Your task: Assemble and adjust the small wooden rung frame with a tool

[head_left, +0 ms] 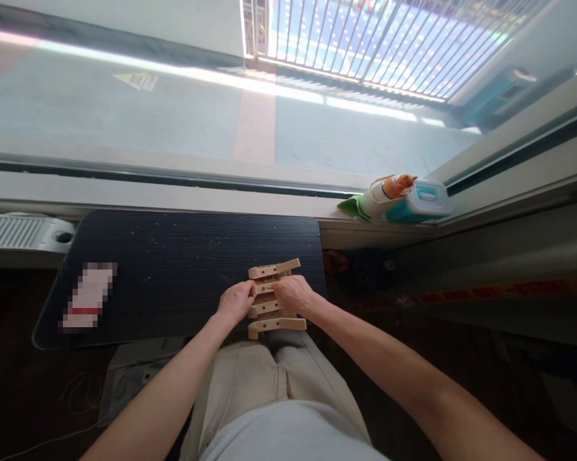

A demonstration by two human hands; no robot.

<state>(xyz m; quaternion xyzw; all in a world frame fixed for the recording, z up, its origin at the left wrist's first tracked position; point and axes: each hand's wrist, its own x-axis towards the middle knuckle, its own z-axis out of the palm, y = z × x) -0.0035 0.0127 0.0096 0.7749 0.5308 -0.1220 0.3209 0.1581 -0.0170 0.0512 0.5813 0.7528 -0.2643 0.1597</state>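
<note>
A small wooden assembly of several flat, hook-ended slats (275, 269) lies on the near right part of a black table (173, 269). My left hand (236, 301) grips its left side with the fingers curled round a middle slat. My right hand (292, 295) is closed on the same assembly from the right, covering its centre. The top slat and the bottom slat (278, 325) stick out past both hands. Both forearms reach in from below, over my lap in beige trousers.
A blurred white card with a red stripe (89, 296) lies on the table's left side. On the window sill to the right stand a teal lidded box (422, 202), a white roll (379, 195) and a green cloth (353, 208). A radiator (14, 232) is at left.
</note>
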